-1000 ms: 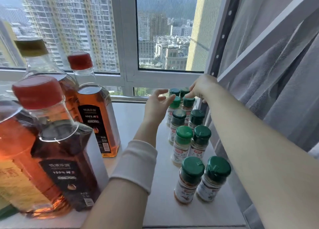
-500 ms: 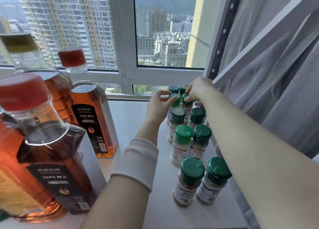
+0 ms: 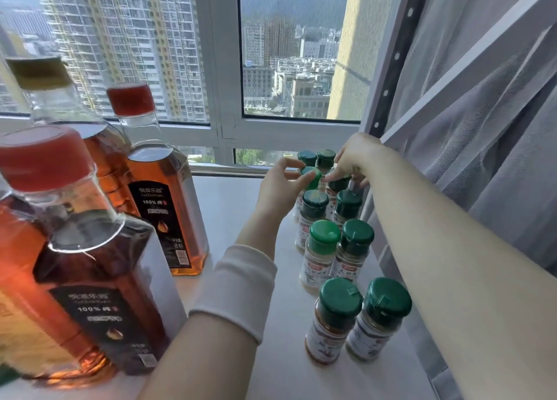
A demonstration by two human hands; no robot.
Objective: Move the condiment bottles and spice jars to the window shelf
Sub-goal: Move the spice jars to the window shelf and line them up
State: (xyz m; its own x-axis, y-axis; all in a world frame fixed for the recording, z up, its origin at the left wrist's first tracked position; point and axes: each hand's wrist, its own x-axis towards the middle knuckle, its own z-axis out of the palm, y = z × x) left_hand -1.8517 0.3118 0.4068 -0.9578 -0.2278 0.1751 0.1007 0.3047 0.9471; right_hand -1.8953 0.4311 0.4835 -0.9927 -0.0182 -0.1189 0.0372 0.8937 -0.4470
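— Where do we have our hands?

— Both reach forward over the white window shelf [image 3: 229, 206]. Our left hand [image 3: 280, 188], with a white cuff [image 3: 238, 288] on the forearm, pinches the bright green cap of a spice jar [image 3: 310, 178] between thumb and fingertips, the fingers curled close around it. Our right hand [image 3: 357, 158] is bent down over the next jar [image 3: 339, 185], fingertips on its dark green cap; whether it truly grips that cap we cannot tell.

— And where do the task's things stand?

— The spice jars stand upright in two close rows along the shelf's right side, running from the near pair [image 3: 357, 318] back to the far pair [image 3: 316, 158] by the window frame [image 3: 223, 128]. The condiment bottles [image 3: 162, 188], amber with red caps, are grouped on the left, the nearest one [image 3: 78, 249] large and blurred.

— What hems us in?

— A metal upright with holes [image 3: 391, 68] and a grey curtain [image 3: 482, 128] sit just beside the right-hand row, so our right forearm passes above those jars. Between the bottles and the jars a bare strip of shelf runs back to the window, and our left arm lies along it.
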